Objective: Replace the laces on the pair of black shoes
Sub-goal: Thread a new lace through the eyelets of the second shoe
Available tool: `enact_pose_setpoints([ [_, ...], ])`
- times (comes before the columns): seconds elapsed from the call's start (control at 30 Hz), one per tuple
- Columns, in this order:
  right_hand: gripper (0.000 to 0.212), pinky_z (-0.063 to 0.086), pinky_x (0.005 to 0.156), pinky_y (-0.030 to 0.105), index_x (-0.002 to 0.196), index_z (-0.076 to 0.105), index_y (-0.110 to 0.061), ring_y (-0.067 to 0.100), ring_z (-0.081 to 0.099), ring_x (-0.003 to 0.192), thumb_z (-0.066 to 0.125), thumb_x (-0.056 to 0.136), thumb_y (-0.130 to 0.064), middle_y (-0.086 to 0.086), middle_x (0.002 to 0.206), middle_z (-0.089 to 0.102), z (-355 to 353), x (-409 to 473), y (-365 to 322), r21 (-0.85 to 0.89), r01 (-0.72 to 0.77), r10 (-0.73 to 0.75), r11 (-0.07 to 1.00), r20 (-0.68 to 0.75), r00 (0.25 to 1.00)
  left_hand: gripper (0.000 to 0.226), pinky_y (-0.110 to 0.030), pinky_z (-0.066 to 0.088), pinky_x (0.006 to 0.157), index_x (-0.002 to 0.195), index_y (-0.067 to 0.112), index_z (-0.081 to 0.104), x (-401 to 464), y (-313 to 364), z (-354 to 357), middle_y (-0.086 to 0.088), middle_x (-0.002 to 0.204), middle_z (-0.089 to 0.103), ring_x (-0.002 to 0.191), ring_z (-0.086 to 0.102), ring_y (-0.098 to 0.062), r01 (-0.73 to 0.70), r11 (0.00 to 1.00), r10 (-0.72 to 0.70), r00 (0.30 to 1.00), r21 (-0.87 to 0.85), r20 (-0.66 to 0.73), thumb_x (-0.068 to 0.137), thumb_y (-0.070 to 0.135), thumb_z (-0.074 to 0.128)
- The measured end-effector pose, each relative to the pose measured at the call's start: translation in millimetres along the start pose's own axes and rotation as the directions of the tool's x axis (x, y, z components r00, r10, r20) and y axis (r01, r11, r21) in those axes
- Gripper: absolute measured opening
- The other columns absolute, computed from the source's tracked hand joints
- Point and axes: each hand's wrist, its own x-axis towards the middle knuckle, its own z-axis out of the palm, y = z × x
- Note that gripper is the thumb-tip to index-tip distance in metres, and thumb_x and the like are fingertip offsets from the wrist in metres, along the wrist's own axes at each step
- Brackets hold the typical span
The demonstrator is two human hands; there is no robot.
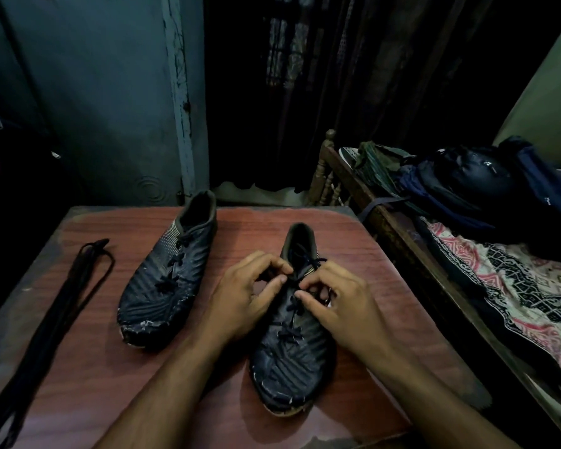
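Head view: both hands (240, 296) (340, 303) pinch the near shoe's lace (308, 264).

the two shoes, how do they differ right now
The right shoe lies nearer the camera, with the left hand and right hand pinching its lace near the top; the left shoe lies farther back and untouched. The left shoe's toe angles leftward, while the right shoe points almost straight at the camera. Both are black, laced, scuffed at the toe, and rest on the table.
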Motion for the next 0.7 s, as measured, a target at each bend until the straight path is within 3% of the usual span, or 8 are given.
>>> enact_pose_setpoints([
  [0.1,0.012,0.049,0.069,0.022,0.09,0.068,-0.021,0.008,0.059,0.077,0.078,0.085,-0.016,-0.011,0.089,0.06,2,0,-3,0.033,-0.003,0.004,0.999,-0.032,0.999,0.02,-0.016,0.049,0.082,0.098,0.022,0.071,0,3,1,0.014,0.096,0.067,0.091,0.066,-0.007,0.015,1.0,-0.015,1.0,-0.018,-0.012,0.087,0.007,0.077],
  [0.3,0.012,0.048,0.068,0.027,0.095,0.064,-0.021,0.004,0.053,0.081,0.069,0.086,-0.015,-0.012,0.094,0.053,9,-1,-8,-0.016,0.017,-0.017,1.0,-0.025,1.0,0.02,-0.025,0.054,0.084,0.093,0.025,0.073,0,-1,4,0.01,0.094,0.068,0.092,0.068,-0.012,0.092,0.988,-0.097,0.995,-0.126,-0.032,0.087,0.006,0.075],
  [0.47,0.008,0.051,0.065,0.031,0.095,0.064,-0.02,0.007,0.053,0.082,0.061,0.087,-0.021,-0.009,0.095,0.05,10,0,-8,-0.011,0.024,-0.024,1.0,-0.007,1.0,0.029,-0.023,0.053,0.083,0.091,0.023,0.073,0,4,4,0.009,0.094,0.067,0.093,0.068,-0.016,0.097,0.973,-0.106,0.994,-0.208,-0.031,0.087,-0.006,0.071],
  [0.6,0.008,0.045,0.08,0.021,0.092,0.068,-0.02,0.012,0.051,0.094,0.063,0.085,-0.02,-0.01,0.097,0.05,6,4,-9,-0.058,0.062,-0.063,0.996,-0.021,0.998,0.034,-0.027,0.054,0.083,0.106,0.024,0.054,-1,9,5,0.011,0.095,0.064,0.09,0.066,-0.013,0.135,0.97,-0.14,0.99,-0.203,-0.011,0.089,-0.003,0.066],
  [0.7,0.007,0.042,0.085,0.018,0.089,0.068,-0.026,0.01,0.057,0.095,0.066,0.09,-0.019,-0.014,0.096,0.06,-10,22,0,-0.011,-0.002,0.002,1.0,-0.002,1.0,0.035,-0.027,0.053,0.082,0.109,0.021,0.049,0,9,5,0.014,0.096,0.061,0.089,0.064,-0.011,0.084,0.986,-0.087,0.996,-0.146,-0.014,0.089,-0.003,0.066],
])
